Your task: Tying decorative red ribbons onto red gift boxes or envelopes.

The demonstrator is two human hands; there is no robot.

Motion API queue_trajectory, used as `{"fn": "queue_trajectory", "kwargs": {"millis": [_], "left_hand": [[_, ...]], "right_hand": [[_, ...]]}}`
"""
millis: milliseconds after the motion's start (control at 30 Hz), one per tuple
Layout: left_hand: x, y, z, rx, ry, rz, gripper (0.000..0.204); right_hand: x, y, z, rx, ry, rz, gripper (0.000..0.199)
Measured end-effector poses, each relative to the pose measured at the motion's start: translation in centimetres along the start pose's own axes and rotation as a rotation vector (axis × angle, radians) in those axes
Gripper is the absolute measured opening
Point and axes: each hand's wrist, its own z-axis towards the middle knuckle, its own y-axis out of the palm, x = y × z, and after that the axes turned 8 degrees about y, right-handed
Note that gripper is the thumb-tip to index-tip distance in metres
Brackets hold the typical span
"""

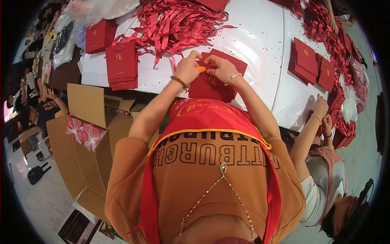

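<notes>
My left hand (187, 67) and my right hand (221, 68) meet over a stack of dark red paper bags (211, 87) at the near edge of the white table (260, 44). Between the two hands sits a small orange tool (201, 69); my left hand pinches it, and my right hand's fingers press on the top bag next to it. A beaded bracelet is on my left wrist, a silver bangle on my right. A heap of red ribbons (172, 22) lies just beyond my hands.
More stacks of red bags (121, 64) lie at the left and at the right (309, 61). An open cardboard box (87, 138) holding wrapped red bundles stands on the floor at my left. Another person (325, 179) works at my right, hands at the table edge.
</notes>
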Motion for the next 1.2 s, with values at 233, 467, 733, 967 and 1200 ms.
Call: {"fn": "queue_trajectory", "kwargs": {"millis": [233, 467, 733, 967, 1200], "left_hand": [[0.3, -2.4, 1.3, -0.063, 0.359, 0.564, 0.027], [-2.3, -2.9, 6.9, -0.705, 0.417, 0.281, 0.024], [1.9, -3.4, 8.4, -1.12, 0.1, 0.133, 0.018], [-1.5, -0.5, 7.6, -0.699, 0.021, -0.134, 0.015], [-2.7, -3.9, 8.6, -0.014, -0.15, -0.333, 0.023]], "right_hand": [[-0.2, 0.6, -1.7, 0.256, -0.136, -0.324, 0.022], [-0.2, 1.4, -2.5, 0.476, -0.392, -0.341, 0.017], [-0.3, 1.2, -2.9, 0.483, -0.429, -0.346, 0.015], [-0.1, 1.3, -2.7, 0.464, -0.385, -0.288, 0.016], [0.5, 1.5, -1.6, 0.413, -0.309, -0.297, 0.021]]}}
